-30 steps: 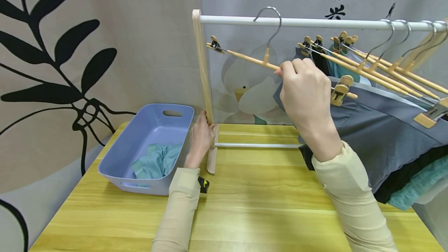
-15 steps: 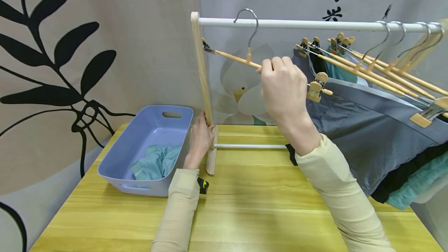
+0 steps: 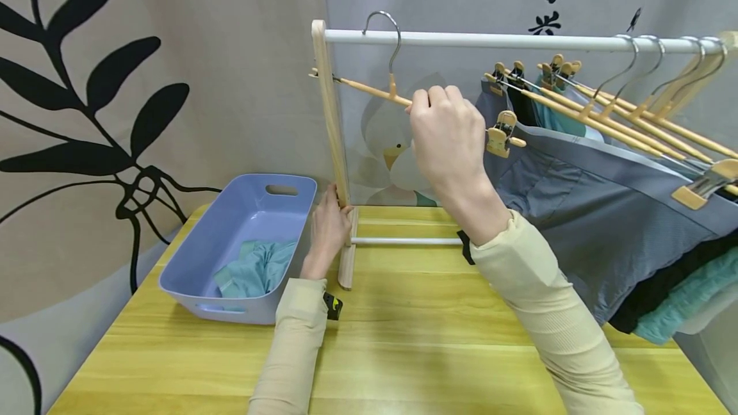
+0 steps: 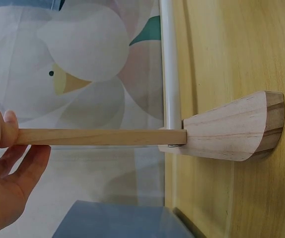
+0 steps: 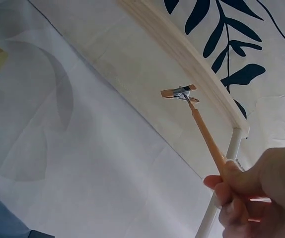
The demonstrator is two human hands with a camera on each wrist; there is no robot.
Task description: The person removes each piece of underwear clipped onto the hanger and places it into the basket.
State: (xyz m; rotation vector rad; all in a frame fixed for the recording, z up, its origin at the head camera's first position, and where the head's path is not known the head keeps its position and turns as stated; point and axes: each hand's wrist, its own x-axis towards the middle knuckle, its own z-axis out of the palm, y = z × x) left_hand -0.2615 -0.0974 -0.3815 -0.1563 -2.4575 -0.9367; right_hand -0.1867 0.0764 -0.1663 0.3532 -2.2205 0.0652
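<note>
My right hand (image 3: 450,136) grips the bar of a wooden clip hanger (image 3: 375,89), whose metal hook sits at the white rail near the rack's left end. No garment hangs from it; one clip shows on either side of the hand. In the right wrist view, the hanger's far clip (image 5: 179,93) points toward the wooden post. My left hand (image 3: 330,226) holds the rack's left wooden post (image 3: 332,127) low down. The left wrist view shows thumb and fingers (image 4: 31,168) pinching that post above its foot (image 4: 232,130).
A blue basket (image 3: 187,252) with a crumpled teal cloth (image 3: 256,268) stands beside the left hand. Several clip hangers with garments, the front one grey-blue (image 3: 582,210), crowd the right of the rail (image 3: 507,40). A lower white bar (image 3: 403,241) runs near the table (image 3: 403,351).
My right hand has slid the hanger leftward along the rail toward the left post. The left hand has stayed on the post.
</note>
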